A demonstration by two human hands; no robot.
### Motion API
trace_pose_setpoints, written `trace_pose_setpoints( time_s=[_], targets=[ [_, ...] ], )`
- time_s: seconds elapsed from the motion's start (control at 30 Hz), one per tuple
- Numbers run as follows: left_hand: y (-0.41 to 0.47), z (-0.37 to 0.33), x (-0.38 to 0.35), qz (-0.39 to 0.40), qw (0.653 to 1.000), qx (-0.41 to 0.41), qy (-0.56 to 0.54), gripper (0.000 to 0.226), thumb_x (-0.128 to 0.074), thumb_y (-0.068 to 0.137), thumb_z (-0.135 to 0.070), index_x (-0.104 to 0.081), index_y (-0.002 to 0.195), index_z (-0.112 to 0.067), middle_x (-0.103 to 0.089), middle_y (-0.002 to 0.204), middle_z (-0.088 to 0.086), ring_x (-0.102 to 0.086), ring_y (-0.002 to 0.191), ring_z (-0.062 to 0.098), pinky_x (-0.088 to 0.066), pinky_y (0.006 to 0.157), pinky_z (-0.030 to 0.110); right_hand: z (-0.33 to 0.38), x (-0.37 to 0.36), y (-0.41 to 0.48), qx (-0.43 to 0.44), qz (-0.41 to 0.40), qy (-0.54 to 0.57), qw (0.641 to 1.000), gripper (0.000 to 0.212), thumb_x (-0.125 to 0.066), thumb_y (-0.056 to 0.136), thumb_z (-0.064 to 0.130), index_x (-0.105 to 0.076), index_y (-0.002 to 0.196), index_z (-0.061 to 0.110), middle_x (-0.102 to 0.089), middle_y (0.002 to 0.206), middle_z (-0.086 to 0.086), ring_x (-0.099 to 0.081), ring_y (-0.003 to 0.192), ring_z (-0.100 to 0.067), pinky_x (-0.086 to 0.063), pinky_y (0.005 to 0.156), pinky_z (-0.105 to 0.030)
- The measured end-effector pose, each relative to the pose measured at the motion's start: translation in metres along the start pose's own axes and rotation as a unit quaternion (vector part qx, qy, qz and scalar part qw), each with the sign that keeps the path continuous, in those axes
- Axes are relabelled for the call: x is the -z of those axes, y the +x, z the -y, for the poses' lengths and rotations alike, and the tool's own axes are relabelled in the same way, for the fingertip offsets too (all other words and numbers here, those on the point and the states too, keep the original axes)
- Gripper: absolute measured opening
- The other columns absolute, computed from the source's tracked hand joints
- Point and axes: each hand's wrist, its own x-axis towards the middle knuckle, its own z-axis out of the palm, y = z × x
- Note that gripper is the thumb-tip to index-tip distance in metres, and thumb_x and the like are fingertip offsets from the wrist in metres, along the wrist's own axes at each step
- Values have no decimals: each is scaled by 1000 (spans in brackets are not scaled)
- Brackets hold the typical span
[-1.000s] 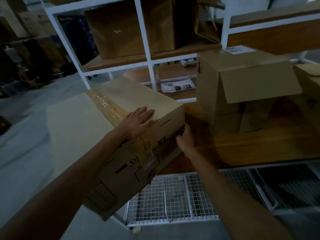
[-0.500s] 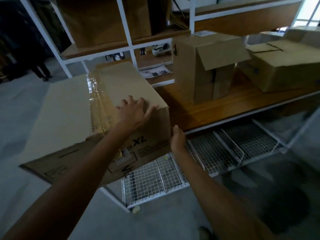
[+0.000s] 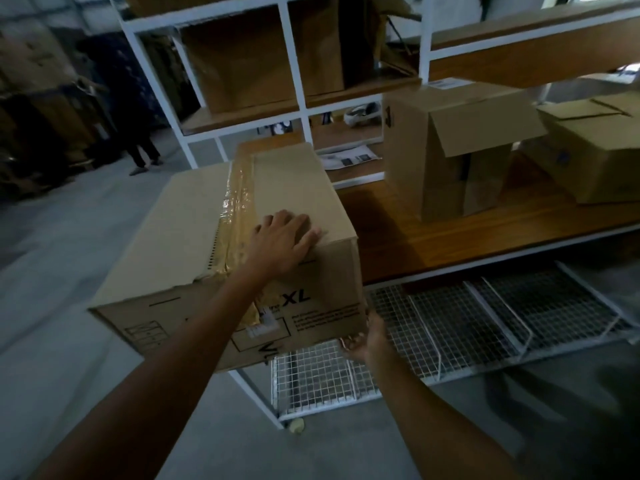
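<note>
Cardboard box [image 3: 294, 181] now sits leveller, left hand [image 3: 282, 242] flat on top, right hand [image 3: 366, 338] newly curled under its corner.

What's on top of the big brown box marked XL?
A left hand rests flat on the taped brown cardboard box, beside shiny clear tape. What the hand covers is hidden.

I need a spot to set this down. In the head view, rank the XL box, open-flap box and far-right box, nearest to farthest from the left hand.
1. XL box: touching, under the left hand.
2. Open-flap box: to the right, on the shelf.
3. Far-right box: same shelf, right edge.
</note>
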Motion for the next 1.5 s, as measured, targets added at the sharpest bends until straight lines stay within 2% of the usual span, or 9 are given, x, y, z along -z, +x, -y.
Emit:
trace_pose_setpoints(
  time_s=[0.3,0.43,0.6,0.73,0.83,1.0,1.1,1.23,1.5],
  targets=[
    [14,31,58,9,995,33,-93,85,-10,83,-79,-45,143,-30,-49,147,7,-43,132,31,-35,108,54,1,-34,-16,59,60,42,996,48,-53,92,48,-68,115,8,-64,117,-20,-58,106,-36,-50,97,-53],
    [4,44,94,-4,986,10,-166,60,-22,100,-59,-56,132,-20,-54,141,11,-45,131,32,-33,108,43,0,-70,-41,137,96,38,985,49,-52,92,46,-66,125,13,-58,137,-21,-58,112,-39,-51,90,-52],
    [-8,81,144,-30,956,90,-279,60,-28,100,-61,-50,143,-25,-48,148,10,-45,133,32,-30,111,43,0,-119,-93,237,142,31,961,56,-46,91,55,-71,118,13,-69,117,-20,-63,109,-39,-53,85,-45],
    [-22,117,183,-71,920,90,-374,71,-31,82,-79,-65,123,-32,-61,131,8,-57,120,31,-39,108,52,16,-163,-144,336,94,-36,937,45,-54,84,56,-69,95,16,-69,89,-9,-66,74,-26,-54,59,-33],
    [-34,130,207,-96,884,89,-449,58,-33,92,-72,-65,115,-30,-61,126,5,-56,113,25,-42,103,48,25,-194,-179,370,69,-44,925,68,-69,68,54,-61,122,14,-71,102,-12,-68,78,-29,-54,52,-34],
    [-44,165,213,13,802,128,-583,98,-37,61,-100,-54,135,-38,-57,136,9,-55,121,36,-43,99,60,25,-223,-209,460,22,-100,882,76,-72,58,65,-54,121,26,-68,111,-10,-69,92,-28,-60,77,-48],
    [-56,177,195,39,732,80,-675,88,-35,77,-90,-63,130,-26,-65,126,18,-60,117,39,-46,101,57,28,-236,-224,518,-19,-192,833,76,-60,50,79,-51,112,35,-63,119,-8,-64,103,-28,-56,86,-51],
    [-66,188,159,73,666,102,-735,79,-56,74,-75,-64,129,-18,-62,129,24,-58,114,39,-48,96,51,27,-243,-241,570,-97,-308,756,96,-48,62,80,-41,140,23,-44,141,-12,-44,126,-34,-45,98,-58],
    [-80,185,118,70,487,46,-869,66,-39,94,-49,-44,144,-7,-63,117,23,-65,96,33,-56,77,42,27,-258,-262,648,-117,-426,621,56,-52,89,64,-52,120,18,-50,122,-5,-43,109,-19,-34,78,-31]
  ],
)
